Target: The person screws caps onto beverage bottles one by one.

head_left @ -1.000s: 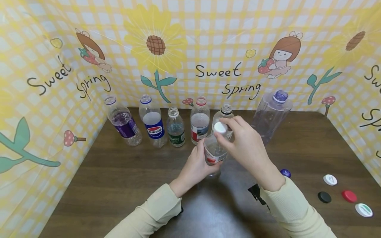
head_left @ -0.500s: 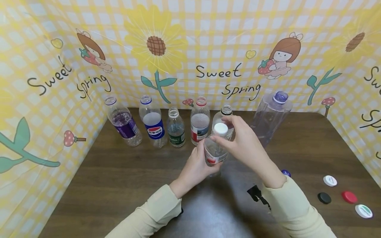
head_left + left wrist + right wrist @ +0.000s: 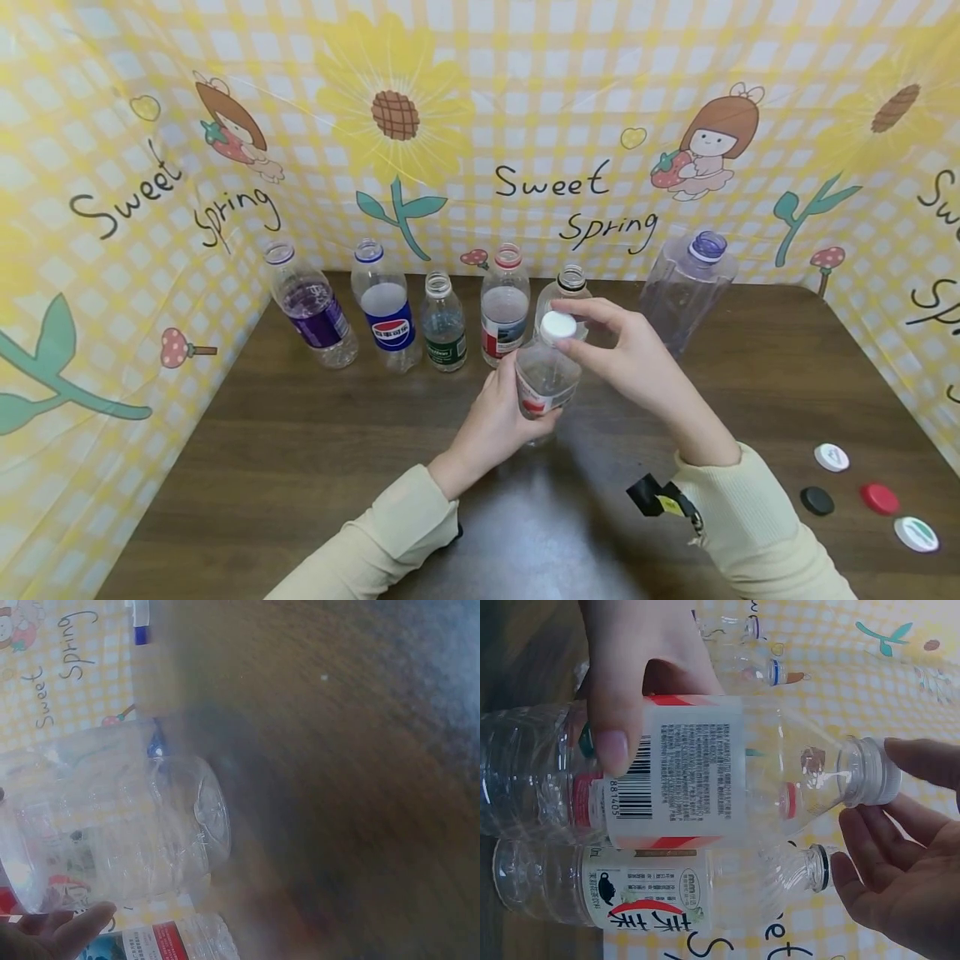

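My left hand (image 3: 498,408) grips a clear plastic bottle (image 3: 547,379) round its body, holding it slightly tilted. The bottle carries a white and red label, with its barcode side (image 3: 697,772) facing the right wrist view. On its neck sits a white cap (image 3: 558,325). Thumb and fingers of my right hand (image 3: 637,358) pinch that cap from its sides. In the left wrist view the lower part of the bottle (image 3: 150,825) shows, with only a few fingertips (image 3: 90,926) beside it.
Several uncapped bottles stand along the back, from a purple-labelled one (image 3: 317,321) to a large purple-tinted one (image 3: 686,292). On the right lie a white cap (image 3: 832,457), black cap (image 3: 817,500), red cap (image 3: 880,498) and white-green cap (image 3: 916,533). A black strap (image 3: 660,497) hangs near the right sleeve.
My right hand's fingers spread away from the white cap half a second ago and now close on it again. The right forearm has shifted rightward, covering the purple cap. The left hand stays put.
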Demonstrator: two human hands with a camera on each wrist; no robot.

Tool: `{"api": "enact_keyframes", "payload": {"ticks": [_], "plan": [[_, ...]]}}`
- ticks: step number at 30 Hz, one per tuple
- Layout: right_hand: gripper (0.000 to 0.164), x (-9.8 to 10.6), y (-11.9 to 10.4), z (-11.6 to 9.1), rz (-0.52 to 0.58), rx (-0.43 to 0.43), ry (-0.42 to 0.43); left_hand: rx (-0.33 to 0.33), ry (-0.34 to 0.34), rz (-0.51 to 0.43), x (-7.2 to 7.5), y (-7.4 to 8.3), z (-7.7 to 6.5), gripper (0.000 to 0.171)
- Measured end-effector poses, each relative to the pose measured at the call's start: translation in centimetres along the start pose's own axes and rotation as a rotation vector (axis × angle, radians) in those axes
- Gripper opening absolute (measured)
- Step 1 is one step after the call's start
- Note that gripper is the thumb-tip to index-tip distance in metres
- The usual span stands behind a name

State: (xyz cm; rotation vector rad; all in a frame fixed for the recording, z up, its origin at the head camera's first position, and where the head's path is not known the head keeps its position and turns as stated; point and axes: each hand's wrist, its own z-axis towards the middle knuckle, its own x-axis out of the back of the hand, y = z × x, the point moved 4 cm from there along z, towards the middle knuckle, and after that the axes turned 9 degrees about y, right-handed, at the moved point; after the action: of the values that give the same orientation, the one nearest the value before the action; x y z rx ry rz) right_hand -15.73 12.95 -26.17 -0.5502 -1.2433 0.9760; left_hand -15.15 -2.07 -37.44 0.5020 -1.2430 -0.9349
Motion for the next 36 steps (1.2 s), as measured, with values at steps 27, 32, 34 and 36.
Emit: {"api": "enact_keyframes", "payload": {"ticks": [27, 32, 34, 36], "plan": [[0.041, -0.7, 0.9, 0.4, 0.074, -0.012, -0.014, 0.035, -0.019, 0.006, -0.2, -0.2, -0.1, 0.086], [0.038, -1.2, 0.9, 0.6, 0.099, -0.007, 0.03, 0.033, -0.007, 0.034, -0.2, -0.1, -0.1, 0.086], [0.038, -1.4, 0.9, 0.6, 0.102, -0.018, 0.05, 0.024, 0.003, 0.05, -0.3, 0.0, -0.1, 0.086], [0.037, -1.4, 0.9, 0.5, 0.101, -0.032, 0.072, 0.016, 0.01, 0.062, -0.2, 0.1, -0.1, 0.086]]}}
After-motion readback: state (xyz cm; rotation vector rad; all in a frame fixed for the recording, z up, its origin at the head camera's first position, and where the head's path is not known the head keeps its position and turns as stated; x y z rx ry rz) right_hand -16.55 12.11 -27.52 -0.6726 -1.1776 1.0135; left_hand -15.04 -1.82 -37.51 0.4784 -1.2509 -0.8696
